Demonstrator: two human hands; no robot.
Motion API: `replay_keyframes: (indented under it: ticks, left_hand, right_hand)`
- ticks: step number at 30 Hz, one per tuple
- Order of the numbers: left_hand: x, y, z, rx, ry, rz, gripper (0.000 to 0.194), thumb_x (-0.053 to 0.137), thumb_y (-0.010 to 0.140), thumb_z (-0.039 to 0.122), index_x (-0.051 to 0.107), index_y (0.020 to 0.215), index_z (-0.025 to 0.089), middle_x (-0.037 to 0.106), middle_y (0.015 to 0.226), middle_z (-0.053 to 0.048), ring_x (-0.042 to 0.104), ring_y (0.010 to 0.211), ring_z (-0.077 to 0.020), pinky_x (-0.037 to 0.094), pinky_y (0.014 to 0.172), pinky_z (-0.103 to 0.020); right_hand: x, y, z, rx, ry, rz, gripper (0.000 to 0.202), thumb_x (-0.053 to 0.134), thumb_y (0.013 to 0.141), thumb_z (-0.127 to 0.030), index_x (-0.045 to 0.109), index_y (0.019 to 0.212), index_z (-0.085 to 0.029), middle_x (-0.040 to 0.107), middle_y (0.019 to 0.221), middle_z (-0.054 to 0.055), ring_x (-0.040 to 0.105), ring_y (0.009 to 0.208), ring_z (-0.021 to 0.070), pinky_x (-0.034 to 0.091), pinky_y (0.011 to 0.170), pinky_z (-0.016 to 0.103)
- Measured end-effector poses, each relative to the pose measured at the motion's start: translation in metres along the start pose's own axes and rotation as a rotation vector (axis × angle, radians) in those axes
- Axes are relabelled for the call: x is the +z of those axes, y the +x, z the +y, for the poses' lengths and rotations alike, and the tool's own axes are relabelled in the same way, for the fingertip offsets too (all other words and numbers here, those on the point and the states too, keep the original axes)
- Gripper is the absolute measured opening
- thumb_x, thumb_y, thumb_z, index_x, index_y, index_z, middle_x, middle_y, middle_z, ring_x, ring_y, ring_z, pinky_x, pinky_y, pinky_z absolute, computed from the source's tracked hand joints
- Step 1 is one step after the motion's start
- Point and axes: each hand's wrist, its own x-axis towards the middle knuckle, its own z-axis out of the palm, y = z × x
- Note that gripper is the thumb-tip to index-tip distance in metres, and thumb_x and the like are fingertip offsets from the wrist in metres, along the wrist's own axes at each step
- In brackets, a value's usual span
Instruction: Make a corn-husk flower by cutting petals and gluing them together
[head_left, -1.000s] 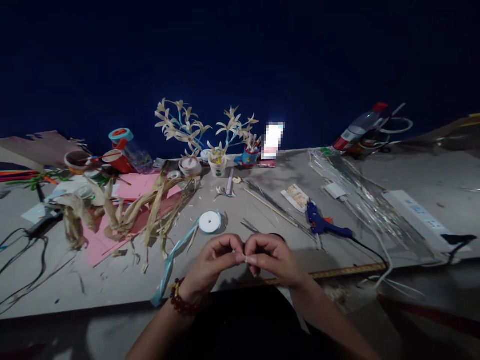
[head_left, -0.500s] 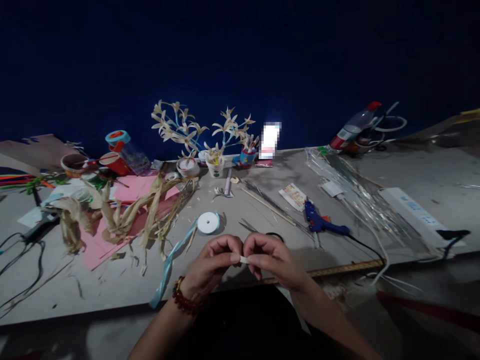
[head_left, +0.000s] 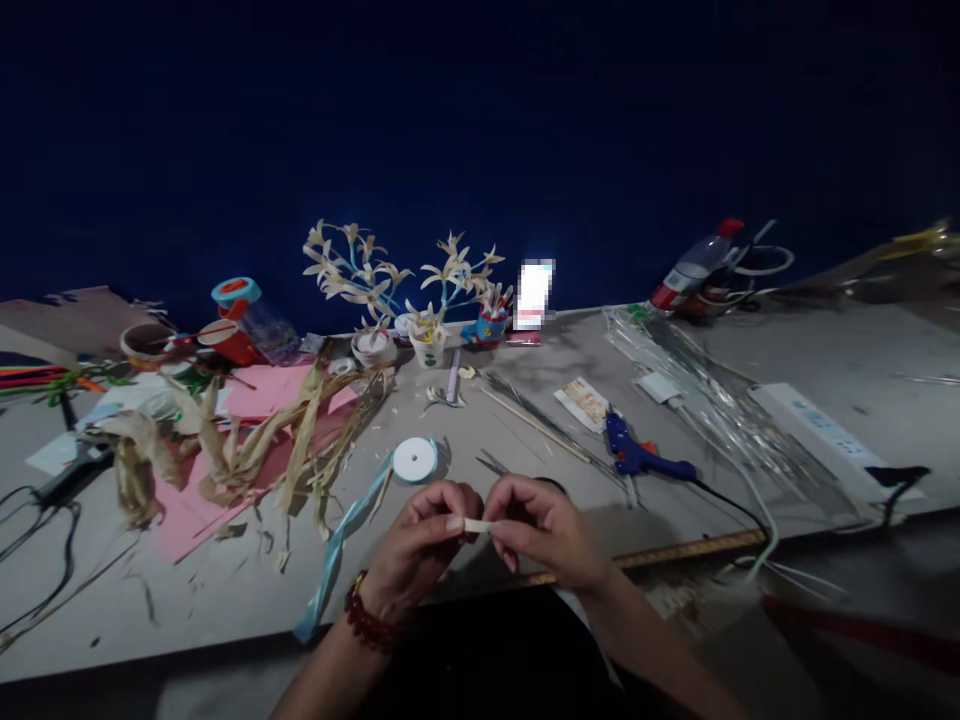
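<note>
Between my two hands, just above the front edge of the table, a short pale husk strip (head_left: 478, 526) is stretched level. My left hand (head_left: 427, 535) pinches its left end between thumb and forefinger; a red bead bracelet circles that wrist. On the other side, my right hand (head_left: 544, 530) grips the right end with thumb and fingertips. Scissors (head_left: 495, 463) lie just beyond the hands, their handles partly hidden by my right hand. A white spool (head_left: 415, 460) with light blue ribbon (head_left: 335, 560) trailing from it lies beyond my left hand.
Dried corn husks (head_left: 247, 460) cover pink paper (head_left: 187, 520) on the left. Husk flowers (head_left: 360, 270) stand in cups at the back, near a lit phone (head_left: 534, 293). To the right are a blue glue gun (head_left: 645, 455), bundled wires (head_left: 712, 400) and a power strip (head_left: 817, 435).
My hands have drawn slightly apart, so more of the pale husk strip shows between them. The camera view has shifted a little.
</note>
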Motion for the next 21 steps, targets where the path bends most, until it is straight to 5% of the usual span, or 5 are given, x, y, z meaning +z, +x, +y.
replay_keyframes:
  ticks: [8, 12, 16, 21]
  left_hand:
    - [-0.014, 0.004, -0.005, 0.013, -0.041, 0.018, 0.023, 0.077, 0.079, 0.029, 0.062, 0.067, 0.017, 0.047, 0.061, 0.002, 0.044, 0.065, -0.014, 0.04, 0.073, -0.029]
    - [-0.027, 0.01, -0.011, 0.05, 0.09, 0.123, 0.024, 0.079, 0.078, 0.032, 0.063, 0.069, 0.017, 0.052, 0.066, 0.001, 0.048, 0.069, -0.0144, 0.041, 0.092, -0.037]
    - [-0.038, 0.017, -0.024, 0.03, 0.277, 0.128, 0.03, 0.082, 0.075, 0.039, 0.064, 0.069, 0.016, 0.057, 0.068, -0.002, 0.05, 0.072, -0.0165, 0.041, 0.083, -0.033]
    - [-0.047, 0.02, -0.034, 0.016, 0.302, 0.076, 0.031, 0.08, 0.075, 0.043, 0.065, 0.07, 0.017, 0.058, 0.067, -0.002, 0.05, 0.069, -0.0163, 0.037, 0.069, -0.029]
  right_hand:
    - [-0.018, 0.005, 0.005, 0.017, 0.112, 0.057, 0.035, 0.079, 0.077, -0.045, 0.056, 0.073, -0.019, 0.052, 0.049, -0.007, 0.042, 0.038, 0.0066, 0.032, 0.04, 0.018]
    - [-0.056, 0.044, -0.002, -0.216, -0.609, 0.297, 0.028, 0.062, 0.09, -0.046, 0.064, 0.083, -0.019, 0.061, 0.063, -0.001, 0.054, 0.053, 0.0126, 0.044, 0.05, 0.023]
    - [-0.086, 0.106, 0.002, -0.29, -0.884, 0.316, 0.02, 0.066, 0.087, -0.037, 0.071, 0.08, -0.019, 0.069, 0.08, 0.004, 0.059, 0.074, 0.0183, 0.047, 0.068, 0.03]
    - [-0.091, 0.153, 0.018, -0.315, -1.148, 0.299, 0.013, 0.067, 0.086, -0.021, 0.075, 0.077, -0.018, 0.07, 0.085, 0.007, 0.059, 0.087, 0.0227, 0.044, 0.083, 0.035]
